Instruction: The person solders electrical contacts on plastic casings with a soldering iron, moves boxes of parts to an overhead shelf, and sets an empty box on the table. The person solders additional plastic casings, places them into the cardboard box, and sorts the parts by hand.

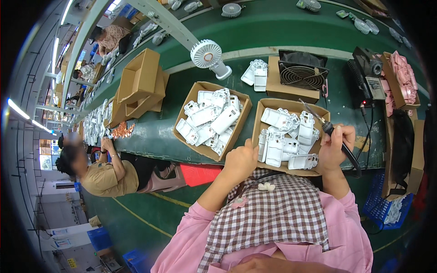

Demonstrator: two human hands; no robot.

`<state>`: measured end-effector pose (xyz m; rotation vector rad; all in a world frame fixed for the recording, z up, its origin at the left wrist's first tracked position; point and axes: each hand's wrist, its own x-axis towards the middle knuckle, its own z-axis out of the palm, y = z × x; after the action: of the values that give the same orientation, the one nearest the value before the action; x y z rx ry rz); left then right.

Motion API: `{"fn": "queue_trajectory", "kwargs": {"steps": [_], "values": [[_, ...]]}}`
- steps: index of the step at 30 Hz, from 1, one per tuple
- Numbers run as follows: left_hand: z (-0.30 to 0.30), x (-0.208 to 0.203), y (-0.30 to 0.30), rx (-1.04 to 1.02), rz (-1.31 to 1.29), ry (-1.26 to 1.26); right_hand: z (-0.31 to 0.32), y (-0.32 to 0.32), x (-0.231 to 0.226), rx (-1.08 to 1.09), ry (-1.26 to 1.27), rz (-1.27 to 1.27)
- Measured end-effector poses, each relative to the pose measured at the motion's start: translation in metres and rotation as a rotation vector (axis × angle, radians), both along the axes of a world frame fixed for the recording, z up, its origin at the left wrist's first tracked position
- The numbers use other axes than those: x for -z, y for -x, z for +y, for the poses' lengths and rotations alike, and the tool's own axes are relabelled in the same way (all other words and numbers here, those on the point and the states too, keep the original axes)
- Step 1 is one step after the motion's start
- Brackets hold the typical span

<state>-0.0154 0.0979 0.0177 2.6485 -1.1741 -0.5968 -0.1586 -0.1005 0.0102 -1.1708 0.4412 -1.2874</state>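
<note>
My right hand (pixel 337 144) is closed around the handle of a soldering iron (pixel 326 125) beside the right wall of a cardboard box (pixel 297 172). The iron's metal tip points up and left over the box's far side, and its black cord hangs below my hand. My left hand (pixel 241 160) is closed at the box's near left corner, fingers curled against the wall; its fingertips are mostly hidden. Inside the box lie several white plastic housings (pixel 274 149) with small metal parts. A second cardboard box (pixel 246 110) of similar white housings (pixel 226 119) stands to the left.
A white handheld fan (pixel 206 53) and a black square fan (pixel 302 68) stand at the back. A soldering station (pixel 368 73) with cables sits right, near a box of pink parts (pixel 403 77). A seated co-worker (pixel 105 175) is at left, beyond a red stool (pixel 200 174).
</note>
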Motion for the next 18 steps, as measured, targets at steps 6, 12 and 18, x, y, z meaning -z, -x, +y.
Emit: {"fn": "queue_trajectory", "kwargs": {"steps": [6, 12, 18], "values": [[0.014, -0.034, -0.027, 0.038, 0.244, 0.192, -0.015, 0.024, -0.026, 0.168, -0.062, -0.055], [0.027, -0.151, -0.077, 0.017, 0.443, 0.299, -0.029, 0.059, -0.065, 0.285, 0.084, -0.246], [-0.08, -0.223, -0.124, -0.128, 0.364, 0.395, -0.038, 0.079, -0.057, 0.393, 0.028, -0.266]]}}
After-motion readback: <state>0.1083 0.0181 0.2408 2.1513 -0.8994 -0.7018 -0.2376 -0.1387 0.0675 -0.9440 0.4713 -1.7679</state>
